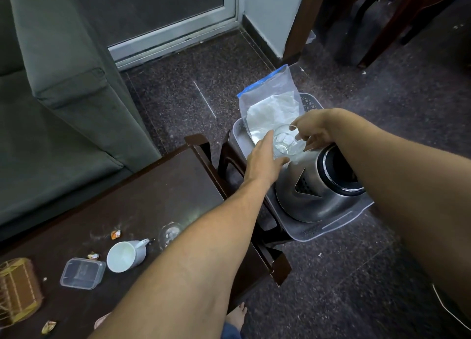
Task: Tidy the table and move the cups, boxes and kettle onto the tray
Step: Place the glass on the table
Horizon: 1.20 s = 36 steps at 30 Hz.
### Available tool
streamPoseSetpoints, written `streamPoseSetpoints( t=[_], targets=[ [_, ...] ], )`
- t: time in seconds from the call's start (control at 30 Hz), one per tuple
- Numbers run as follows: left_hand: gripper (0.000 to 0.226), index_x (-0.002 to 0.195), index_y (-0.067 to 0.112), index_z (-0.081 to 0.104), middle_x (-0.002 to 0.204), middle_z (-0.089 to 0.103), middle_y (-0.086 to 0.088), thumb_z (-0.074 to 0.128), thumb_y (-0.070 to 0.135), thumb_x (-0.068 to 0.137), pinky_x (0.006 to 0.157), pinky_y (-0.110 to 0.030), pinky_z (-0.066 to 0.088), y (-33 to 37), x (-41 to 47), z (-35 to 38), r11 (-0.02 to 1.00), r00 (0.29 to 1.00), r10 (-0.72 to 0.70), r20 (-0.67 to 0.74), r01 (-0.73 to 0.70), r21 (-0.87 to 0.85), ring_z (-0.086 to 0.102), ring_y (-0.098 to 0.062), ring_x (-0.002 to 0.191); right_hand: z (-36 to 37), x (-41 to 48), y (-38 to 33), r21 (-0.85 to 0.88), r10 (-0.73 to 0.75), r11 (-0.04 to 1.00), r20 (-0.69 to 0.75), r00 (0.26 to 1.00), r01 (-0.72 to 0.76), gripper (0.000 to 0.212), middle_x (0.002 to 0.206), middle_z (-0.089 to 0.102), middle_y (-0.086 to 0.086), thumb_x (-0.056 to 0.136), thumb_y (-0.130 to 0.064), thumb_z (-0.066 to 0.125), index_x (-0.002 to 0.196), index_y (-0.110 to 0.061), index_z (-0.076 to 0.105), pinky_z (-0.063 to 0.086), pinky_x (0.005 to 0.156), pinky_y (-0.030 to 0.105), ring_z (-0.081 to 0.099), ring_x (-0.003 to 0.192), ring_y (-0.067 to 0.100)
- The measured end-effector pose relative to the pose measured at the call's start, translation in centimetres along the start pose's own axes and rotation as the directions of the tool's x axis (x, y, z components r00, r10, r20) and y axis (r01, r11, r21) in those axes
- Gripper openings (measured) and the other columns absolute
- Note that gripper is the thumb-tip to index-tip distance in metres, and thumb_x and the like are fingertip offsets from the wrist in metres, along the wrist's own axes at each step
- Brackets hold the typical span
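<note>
A white perforated tray (331, 230) sits on a dark stool beside the table. On it stand a steel kettle (313, 193) and a zip bag of white contents (272, 109). A clear glass cup (285, 141) is between them, over the tray. My right hand (313, 129) pinches the cup's rim. My left hand (265, 160) touches its near side with straight fingers. On the dark table (153, 198) lie a white cup (126, 256) on its side, a clear plastic box (82, 273) and another clear glass (169, 233).
Small wrappers (116, 234) are scattered on the table, and a woven basket (17, 290) stands at its left end. A grey sofa (51, 96) lies behind the table. Dark chair legs (377, 32) stand at the far right. My bare foot (237, 315) is on the floor.
</note>
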State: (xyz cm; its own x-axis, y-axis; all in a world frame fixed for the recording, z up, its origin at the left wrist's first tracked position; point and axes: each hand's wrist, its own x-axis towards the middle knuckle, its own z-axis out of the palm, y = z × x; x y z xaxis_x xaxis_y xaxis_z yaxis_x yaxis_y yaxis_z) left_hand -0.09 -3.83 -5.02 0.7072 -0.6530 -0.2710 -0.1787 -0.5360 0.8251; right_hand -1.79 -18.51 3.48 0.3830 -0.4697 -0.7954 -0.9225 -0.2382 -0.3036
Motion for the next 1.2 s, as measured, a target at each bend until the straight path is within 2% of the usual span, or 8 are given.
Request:
streamPoseSetpoints(
  t=[0.07,0.17,0.3,0.53,0.7,0.93,1.07,1.2],
  targets=[
    [0.066,0.142,0.029,0.049,0.132,0.064,-0.002,0.082,0.021,0.085,0.099,-0.046,0.053,-0.1,-0.1,-0.3,1.000,1.000,0.006,-0.002,-0.006,-0.012,0.063,-0.027,0.120,0.2,-0.2,0.2,0.006,-0.021,1.000,-0.043,0.999,0.021,0.067,0.144,0.052,0.019,0.093,0.018,0.024,0.149,-0.011,0.047,0.054,0.075,0.037,0.060,0.105,0.035],
    [0.067,0.144,0.028,0.047,0.138,0.060,-0.002,0.082,0.026,0.086,0.100,-0.045,0.053,-0.2,-0.3,-1.2,0.999,0.999,0.040,-0.010,-0.040,-0.007,0.062,-0.027,0.123,-0.3,-0.7,0.2,0.031,-0.071,0.997,-0.068,0.995,0.073,0.068,0.136,0.058,0.016,0.090,0.018,0.027,0.145,-0.014,0.053,0.059,0.095,0.047,0.066,0.108,0.036],
    [0.076,0.153,0.026,0.040,0.148,0.053,-0.002,0.080,0.033,0.088,0.102,-0.046,0.053,0.0,-0.5,-3.4,0.997,0.997,0.078,-0.011,-0.079,-0.007,0.061,-0.026,0.127,-0.9,-1.7,0.7,0.064,-0.203,0.976,-0.044,0.978,0.206,0.071,0.134,0.060,0.010,0.087,0.017,0.041,0.145,-0.022,0.054,0.061,0.072,0.030,0.062,0.088,0.022],
    [0.076,0.152,0.028,0.042,0.138,0.055,-0.002,0.080,0.033,0.087,0.101,-0.047,0.053,-0.1,-1.6,-8.6,0.987,0.987,0.160,-0.020,-0.160,0.009,0.059,-0.026,0.122,0.0,-4.7,-0.3,0.115,-0.453,0.886,0.007,0.892,0.449,0.085,0.153,0.051,-0.002,0.082,0.024,0.062,0.154,-0.016,0.044,0.052,0.099,0.034,0.048,0.135,0.006],
    [0.075,0.147,0.039,0.045,0.128,0.061,0.001,0.082,0.034,0.082,0.096,-0.045,0.057,-1.5,-4.1,-13.6,0.983,0.980,0.181,-0.078,-0.181,0.004,0.067,-0.022,0.112,2.5,-7.9,-3.5,0.044,-0.551,0.833,-0.019,0.834,0.551,0.079,0.145,0.056,-0.011,0.083,0.016,0.070,0.150,-0.020,0.050,0.052,0.069,0.014,0.059,0.088,-0.011],
    [0.074,0.142,0.037,0.047,0.124,0.065,0.000,0.084,0.036,0.079,0.097,-0.042,0.055,-6.5,-10.5,-21.8,0.991,0.979,0.136,-0.151,-0.131,0.041,0.069,-0.020,0.110,10.9,-11.7,-8.9,0.024,-0.662,0.750,0.055,0.748,0.662,0.075,0.133,0.066,0.003,0.078,0.018,0.075,0.142,-0.017,0.055,0.053,0.070,0.012,0.066,0.071,-0.009],
    [0.079,0.148,0.030,0.048,0.133,0.066,0.001,0.087,0.031,0.079,0.100,-0.039,0.054,-11.1,-15.4,-26.1,0.997,0.981,0.074,-0.182,-0.070,0.028,0.068,-0.018,0.115,17.8,-13.2,-11.4,-0.026,-0.694,0.713,0.118,0.710,0.701,0.069,0.119,0.071,0.002,0.074,0.014,0.082,0.130,-0.016,0.056,0.057,0.075,0.014,0.071,0.082,-0.006],
    [0.076,0.145,0.032,0.051,0.130,0.068,0.005,0.087,0.029,0.078,0.096,-0.040,0.057,-15.7,-20.9,-29.8,1.000,0.978,0.008,-0.210,-0.010,-0.009,0.069,-0.016,0.112,25.7,-15.2,-13.8,-0.181,-0.734,0.649,0.109,0.671,0.739,0.085,0.116,0.071,-0.002,0.061,-0.016,0.099,0.134,-0.017,0.056,0.055,0.095,0.030,0.069,0.105,0.015]
  ],
)
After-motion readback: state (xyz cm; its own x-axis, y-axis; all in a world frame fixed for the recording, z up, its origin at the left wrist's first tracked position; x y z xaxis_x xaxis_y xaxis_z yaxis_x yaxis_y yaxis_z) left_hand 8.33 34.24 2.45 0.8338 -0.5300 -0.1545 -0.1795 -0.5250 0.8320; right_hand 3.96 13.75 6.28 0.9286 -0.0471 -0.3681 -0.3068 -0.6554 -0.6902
